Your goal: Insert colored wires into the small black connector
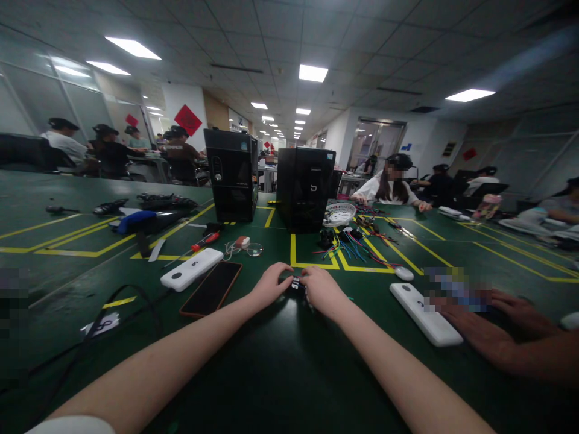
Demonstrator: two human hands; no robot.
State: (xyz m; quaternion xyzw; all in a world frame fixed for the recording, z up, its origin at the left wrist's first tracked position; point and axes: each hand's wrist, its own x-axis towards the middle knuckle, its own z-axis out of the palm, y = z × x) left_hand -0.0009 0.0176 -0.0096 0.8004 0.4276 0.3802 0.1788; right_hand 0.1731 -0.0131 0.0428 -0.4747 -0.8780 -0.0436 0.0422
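Both of my hands meet over the green table (289, 374) in front of me. Between them sits a small black part with white marks (296, 283), partly covered by fingers; its exact kind I cannot make out. From the left, the fingers and thumb of my left hand (271, 284) close on it. My right hand (322, 290) grips its other side with curled fingers. A phone (212, 289) lies face up to the left of my left hand, beside a white power bank-like device (192, 269).
Two black computer towers (231, 181) stand ahead. Left are a red screwdriver (205, 241), glasses (253, 249) and a black cable (151, 301). Coloured wires (353, 244), a white basket (340, 213), a white mouse (404, 273) and another white device (425, 314) lie right, near a neighbour's hands (479, 331).
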